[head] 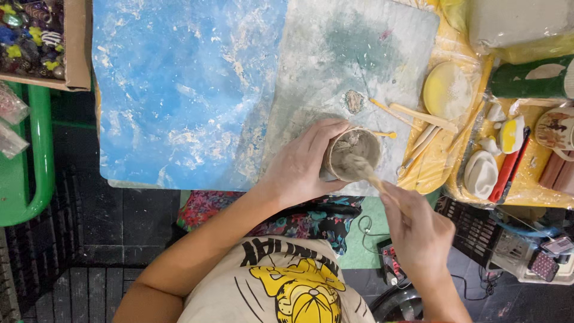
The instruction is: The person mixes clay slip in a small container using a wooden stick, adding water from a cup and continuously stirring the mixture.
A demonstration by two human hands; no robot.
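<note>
My left hand (299,164) wraps around the side of a small grey clay cup (354,154) that stands on a grey work board (359,66). In my right hand (418,230) I grip a thin wooden stick (369,174). The stick's clay-smeared tip reaches down inside the cup. The cup sits near the board's front edge, close to my body.
A blue, clay-streaked table top (179,90) lies left of the board. Wooden modelling tools (418,119), a yellow dish (448,90) and small white pieces (481,173) sit on yellow plastic at the right. A box of beads (30,36) is at the top left.
</note>
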